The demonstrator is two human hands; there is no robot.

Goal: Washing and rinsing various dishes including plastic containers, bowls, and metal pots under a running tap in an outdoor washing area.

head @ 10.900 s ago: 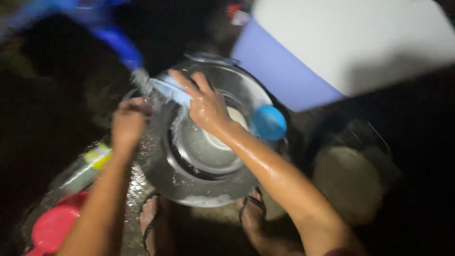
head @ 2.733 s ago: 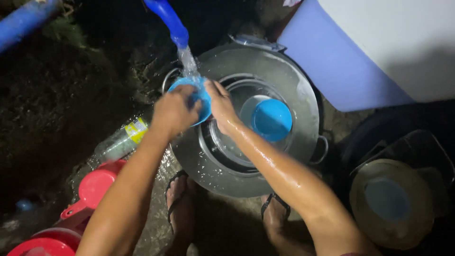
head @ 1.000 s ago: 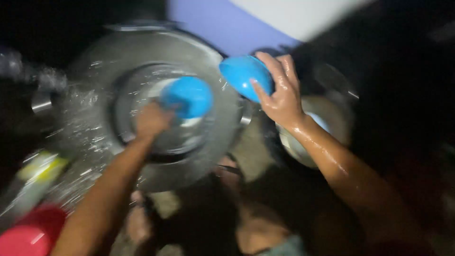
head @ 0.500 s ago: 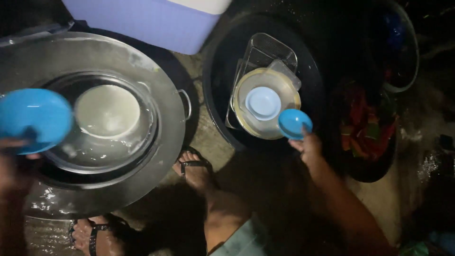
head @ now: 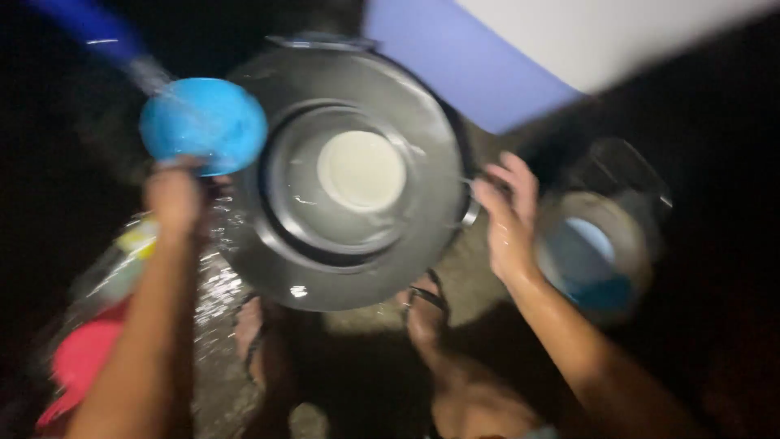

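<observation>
My left hand [head: 173,197] grips a blue bowl [head: 203,123] by its near rim and holds it under water running from a blue hose [head: 97,32] at the upper left. My right hand [head: 508,215] is empty, fingers spread, hovering between the big metal basin [head: 422,162] and a pale plate [head: 630,244] on the right. That plate carries two blue bowls [head: 589,260]. A white plate [head: 361,171] lies in water in the middle of the basin.
A lavender and white box [head: 504,65] stands behind the basin. A red plastic container [head: 81,362] and a clear bottle [head: 122,260] lie at the lower left. My sandalled feet [head: 422,313] rest on wet ground below the basin. The surroundings are dark.
My right hand has let go of the blue bowl onto the plate at the right and drawn back toward the basin. My left hand has lifted its blue bowl under the hose stream.
</observation>
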